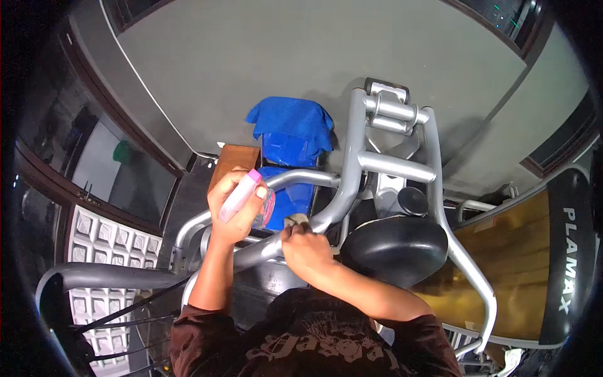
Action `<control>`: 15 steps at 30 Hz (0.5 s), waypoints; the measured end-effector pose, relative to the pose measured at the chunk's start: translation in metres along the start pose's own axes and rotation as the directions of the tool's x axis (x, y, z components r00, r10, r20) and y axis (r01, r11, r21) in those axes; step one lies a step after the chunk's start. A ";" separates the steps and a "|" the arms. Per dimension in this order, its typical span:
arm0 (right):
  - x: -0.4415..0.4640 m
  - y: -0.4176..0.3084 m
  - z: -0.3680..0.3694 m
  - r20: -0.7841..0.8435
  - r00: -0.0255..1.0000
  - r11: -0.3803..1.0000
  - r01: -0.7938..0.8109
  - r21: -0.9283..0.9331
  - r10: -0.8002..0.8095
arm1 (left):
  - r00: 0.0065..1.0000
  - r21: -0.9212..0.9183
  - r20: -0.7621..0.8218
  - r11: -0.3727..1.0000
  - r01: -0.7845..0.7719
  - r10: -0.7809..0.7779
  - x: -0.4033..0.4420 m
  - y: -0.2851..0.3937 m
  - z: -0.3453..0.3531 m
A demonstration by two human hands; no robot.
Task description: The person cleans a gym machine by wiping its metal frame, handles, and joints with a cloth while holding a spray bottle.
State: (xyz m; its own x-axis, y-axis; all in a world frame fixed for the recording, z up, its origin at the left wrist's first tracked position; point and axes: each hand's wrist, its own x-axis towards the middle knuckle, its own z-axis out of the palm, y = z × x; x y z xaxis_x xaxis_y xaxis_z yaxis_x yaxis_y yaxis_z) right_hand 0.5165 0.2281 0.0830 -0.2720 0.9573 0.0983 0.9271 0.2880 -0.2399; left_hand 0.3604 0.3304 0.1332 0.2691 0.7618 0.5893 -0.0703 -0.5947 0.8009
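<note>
My left hand (221,200) is closed around a spray bottle with a pink and white top (241,196), held above the bent silver tubes of a gym machine. My right hand (306,252) is closed on a small greyish-beige cloth (295,219), mostly hidden by the fingers. It is beside the machine's silver frame tube (270,246); whether the cloth presses on the tube I cannot tell. The machine's round black padded seat (396,250) lies to the right of that hand.
Past the tubes stands a blue object (290,148) with a blue towel (290,116) draped over its top. A brown wooden box (233,162) is beside it. A black and gold PLAMAX panel (502,270) is at right; a white lattice panel (103,242) stands left.
</note>
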 end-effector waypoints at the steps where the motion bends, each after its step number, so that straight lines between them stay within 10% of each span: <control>1: -0.002 0.001 -0.005 0.034 0.999 0.999 0.020 0.050 -0.022 | 1.000 0.014 0.012 1.000 0.000 0.000 0.002 0.002 0.001; 8: 0.016 0.022 -0.047 -0.036 0.969 0.966 -0.248 -0.071 0.246 | 0.939 0.093 0.203 0.960 0.264 -0.277 0.015 0.033 -0.022; 15: 0.003 0.005 -0.030 0.143 0.988 0.984 -0.081 0.157 0.058 | 0.825 0.254 0.438 0.930 0.266 -0.356 0.018 0.039 -0.039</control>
State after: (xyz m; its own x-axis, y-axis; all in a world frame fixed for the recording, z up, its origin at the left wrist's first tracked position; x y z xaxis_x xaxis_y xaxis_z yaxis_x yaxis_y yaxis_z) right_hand 0.5277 0.2320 0.1109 -0.2513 0.9664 -0.0546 0.8940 0.2101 -0.3958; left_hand 0.3250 0.3311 0.1790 0.6681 0.7279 0.1546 0.2498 -0.4151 0.8748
